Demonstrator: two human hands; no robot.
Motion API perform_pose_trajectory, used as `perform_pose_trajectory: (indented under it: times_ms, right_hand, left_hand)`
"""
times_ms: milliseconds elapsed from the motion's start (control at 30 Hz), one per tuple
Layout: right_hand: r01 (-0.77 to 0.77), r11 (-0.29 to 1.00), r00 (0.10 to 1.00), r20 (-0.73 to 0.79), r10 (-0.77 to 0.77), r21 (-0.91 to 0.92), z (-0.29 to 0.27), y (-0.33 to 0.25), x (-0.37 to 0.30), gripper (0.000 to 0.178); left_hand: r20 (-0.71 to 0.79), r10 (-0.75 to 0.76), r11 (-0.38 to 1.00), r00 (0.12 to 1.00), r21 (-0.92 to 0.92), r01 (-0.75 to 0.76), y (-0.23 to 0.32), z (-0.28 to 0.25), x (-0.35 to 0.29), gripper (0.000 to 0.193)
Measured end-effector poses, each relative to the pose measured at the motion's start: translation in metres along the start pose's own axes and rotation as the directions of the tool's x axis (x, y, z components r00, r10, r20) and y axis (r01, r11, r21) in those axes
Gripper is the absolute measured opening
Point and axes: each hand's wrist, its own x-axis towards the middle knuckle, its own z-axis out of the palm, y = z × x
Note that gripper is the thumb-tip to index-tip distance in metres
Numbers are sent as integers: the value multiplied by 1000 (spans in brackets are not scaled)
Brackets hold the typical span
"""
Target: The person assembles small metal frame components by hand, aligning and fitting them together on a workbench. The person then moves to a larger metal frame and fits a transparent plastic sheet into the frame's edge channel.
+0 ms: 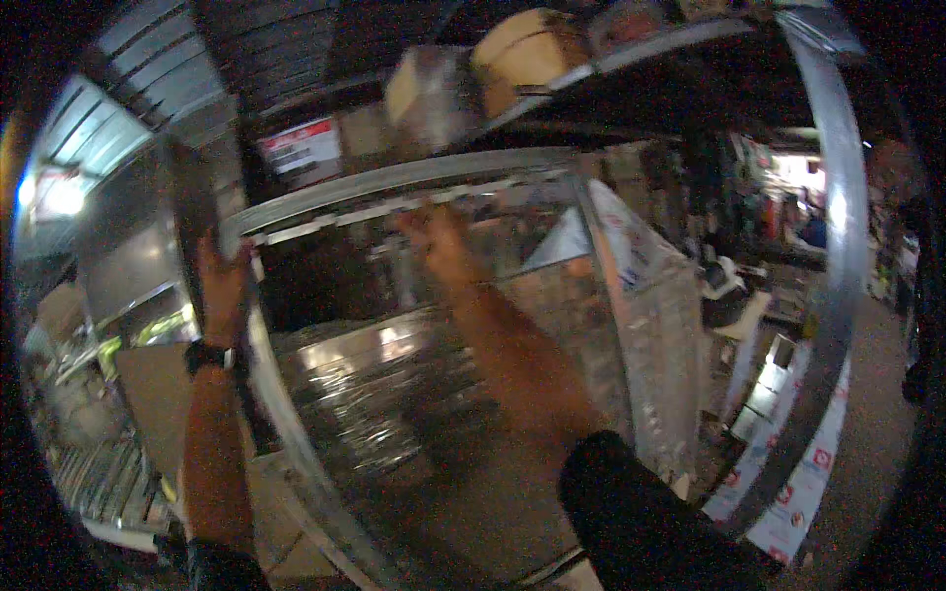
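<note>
A large silvery metal frame stands upright and tilted in front of me, with plastic-wrapped stacks showing through its opening. My left hand, with a dark watch on the wrist, is closed on the frame's upper left corner. Just below the top rail is my right hand, the arm reaching across the opening. Motion smears its fingers, so whether they touch the rail or hold anything is unclear. A pale strip runs along under the rail.
Boxes and a round yellowish container sit on a shelf overhead. A curved-looking metal upright rises at the right, beside printed white sheeting. Wrapped goods stand behind the frame. Cardboard leans at the left.
</note>
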Motion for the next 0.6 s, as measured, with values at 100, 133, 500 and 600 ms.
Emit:
perform_pose_trajectory:
  times_ms: [100, 133, 500, 600]
  right_hand:
    - [-124, 975, 991, 66, 114, 186, -20, -12, 0, 35]
    - [-213, 925, 977, 74, 200, 313, -27, -17, 3, 37]
    - [-354, 861, 918, -40, 394, 366, -19, -31, 18, 31]
    - [-337, 862, 937, 45, 347, 379, -12, -35, 15, 33]
  left_hand:
    - [0, 43, 963, 999, -267, -42, 5, 9, -2, 76]
    - [6, 8, 937, 1000, -349, -6, 6, 10, -1, 75]
    - [-68, 57, 941, 996, -331, -77, 30, 13, -12, 75]
    - [-152, 251, 967, 956, 91, -240, 36, 7, -13, 65]
